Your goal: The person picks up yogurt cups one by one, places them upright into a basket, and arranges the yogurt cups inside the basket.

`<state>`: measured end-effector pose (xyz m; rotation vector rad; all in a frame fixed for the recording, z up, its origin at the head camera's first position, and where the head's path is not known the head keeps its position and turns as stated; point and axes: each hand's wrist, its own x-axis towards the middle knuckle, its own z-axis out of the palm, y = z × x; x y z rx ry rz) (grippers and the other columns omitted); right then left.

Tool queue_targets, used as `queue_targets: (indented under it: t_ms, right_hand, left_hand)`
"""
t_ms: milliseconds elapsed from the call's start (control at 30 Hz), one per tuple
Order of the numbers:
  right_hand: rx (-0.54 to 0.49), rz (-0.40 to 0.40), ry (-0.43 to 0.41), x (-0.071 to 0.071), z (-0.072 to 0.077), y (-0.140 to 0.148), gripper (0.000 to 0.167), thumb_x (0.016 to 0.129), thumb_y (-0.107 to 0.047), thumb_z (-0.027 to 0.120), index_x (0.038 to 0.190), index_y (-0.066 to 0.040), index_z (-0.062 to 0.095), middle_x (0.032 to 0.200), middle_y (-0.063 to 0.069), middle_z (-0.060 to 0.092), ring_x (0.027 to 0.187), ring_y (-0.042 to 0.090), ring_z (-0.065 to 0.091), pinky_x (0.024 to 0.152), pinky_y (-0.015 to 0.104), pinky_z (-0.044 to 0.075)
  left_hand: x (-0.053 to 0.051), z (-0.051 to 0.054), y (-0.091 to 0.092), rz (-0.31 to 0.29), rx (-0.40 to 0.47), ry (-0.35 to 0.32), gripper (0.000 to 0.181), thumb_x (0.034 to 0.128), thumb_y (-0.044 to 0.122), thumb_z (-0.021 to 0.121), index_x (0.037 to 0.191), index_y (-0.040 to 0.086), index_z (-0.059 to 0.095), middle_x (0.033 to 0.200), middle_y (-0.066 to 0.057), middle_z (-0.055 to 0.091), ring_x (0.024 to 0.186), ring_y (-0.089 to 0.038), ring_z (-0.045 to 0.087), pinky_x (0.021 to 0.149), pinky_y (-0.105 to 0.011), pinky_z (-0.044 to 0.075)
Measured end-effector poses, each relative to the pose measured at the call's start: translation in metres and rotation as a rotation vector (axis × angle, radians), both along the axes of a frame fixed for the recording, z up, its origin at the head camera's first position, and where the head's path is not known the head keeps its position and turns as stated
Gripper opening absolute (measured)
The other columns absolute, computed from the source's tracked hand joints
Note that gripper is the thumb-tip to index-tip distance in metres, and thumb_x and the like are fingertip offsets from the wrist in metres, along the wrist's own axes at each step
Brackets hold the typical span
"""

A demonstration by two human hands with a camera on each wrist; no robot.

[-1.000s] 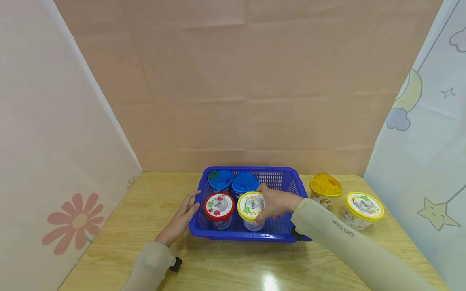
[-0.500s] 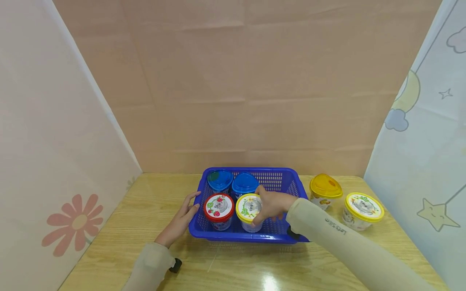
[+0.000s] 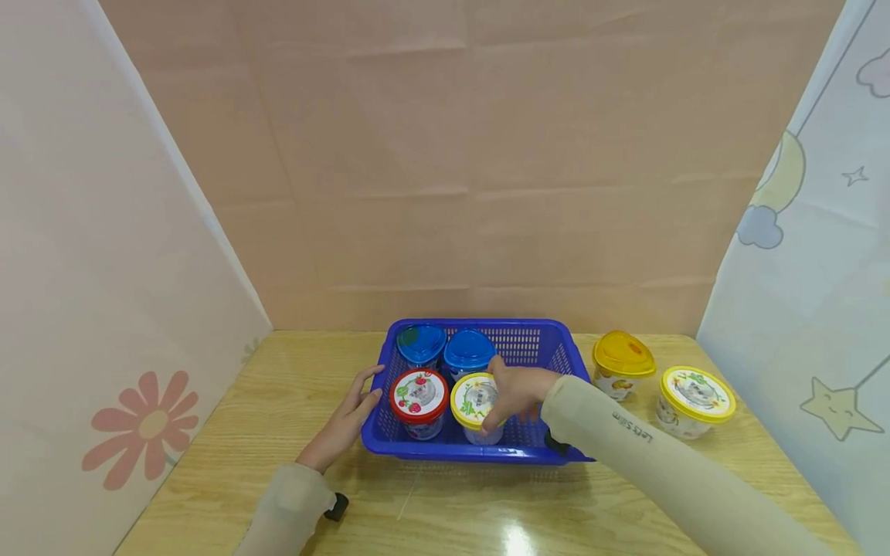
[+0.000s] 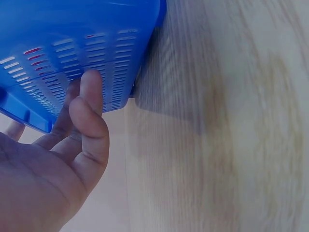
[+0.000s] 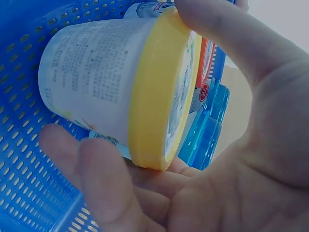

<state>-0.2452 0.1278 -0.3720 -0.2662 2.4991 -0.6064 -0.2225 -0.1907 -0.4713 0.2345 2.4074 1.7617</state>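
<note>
My right hand (image 3: 520, 390) spans the yellow lid of a round white tub (image 3: 475, 399) inside the blue basket (image 3: 459, 454). In the right wrist view, the thumb is on one side of the lid and fingers lie at the opposite side; the printed tub (image 5: 96, 72) stands close to the perforated basket wall. My left hand (image 3: 341, 425) touches the basket's left rim with fingertips. In the left wrist view, its loosely bent fingers (image 4: 91, 125) hang beside the outer wall. A red-lidded tub (image 3: 419, 395) stands left of the yellow-lidded one, with two blue-lidded tubs (image 3: 421, 344) behind.
Right of the basket, a tub with a domed yellow lid (image 3: 623, 357) and a wide tub with a flat yellow lid (image 3: 695, 398) stand on the wooden table (image 3: 292, 378). A tan sheet (image 3: 473, 193) hangs behind the table, with patterned sheets at both sides.
My right hand and the yellow-lidded tub have shifted slightly left and toward me, close beside the red-lidded tub. The left hand stays at the basket rim.
</note>
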Motion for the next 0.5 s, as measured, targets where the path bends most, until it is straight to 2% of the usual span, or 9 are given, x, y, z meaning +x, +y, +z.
queue_targets:
  t_ms: [100, 300, 500]
  right_hand:
    - [0.014, -0.008, -0.005, -0.0013, -0.0008, -0.0004, 0.107, 0.065, -0.042, 0.094, 0.145, -0.014, 0.028, 0.103, 0.011, 0.057, 0.078, 0.032, 0.068, 0.068, 0.043, 0.059]
    - [0.034, -0.012, 0.015, -0.0019, 0.0009, -0.0008, 0.112, 0.065, -0.042, 0.094, 0.148, -0.012, 0.026, 0.102, 0.011, 0.057, 0.081, 0.031, 0.065, 0.064, 0.041, 0.057]
    - [-0.044, -0.020, 0.024, 0.0005, 0.0009, 0.0002, 0.117, 0.063, -0.030, 0.096, 0.152, -0.002, 0.026, 0.118, 0.010, 0.058, 0.101, 0.026, 0.058, 0.092, 0.045, 0.052]
  left_hand:
    - [0.0004, 0.0009, 0.0006, 0.003, -0.003, 0.001, 0.047, 0.1061, 0.046, 0.043, 0.151, 0.039, 0.031, 0.135, -0.019, 0.056, 0.120, -0.033, 0.060, 0.099, -0.054, 0.049]
    - [0.0009, 0.0038, 0.0021, 0.012, -0.018, -0.001, 0.047, 0.1061, 0.046, 0.043, 0.151, 0.040, 0.030, 0.135, -0.019, 0.056, 0.121, -0.034, 0.059, 0.101, -0.056, 0.047]
    - [0.0010, 0.0036, 0.0011, 0.008, -0.020, -0.014, 0.046, 0.1064, 0.047, 0.042, 0.151, 0.042, 0.030, 0.137, -0.019, 0.055, 0.122, -0.034, 0.058, 0.101, -0.055, 0.047]
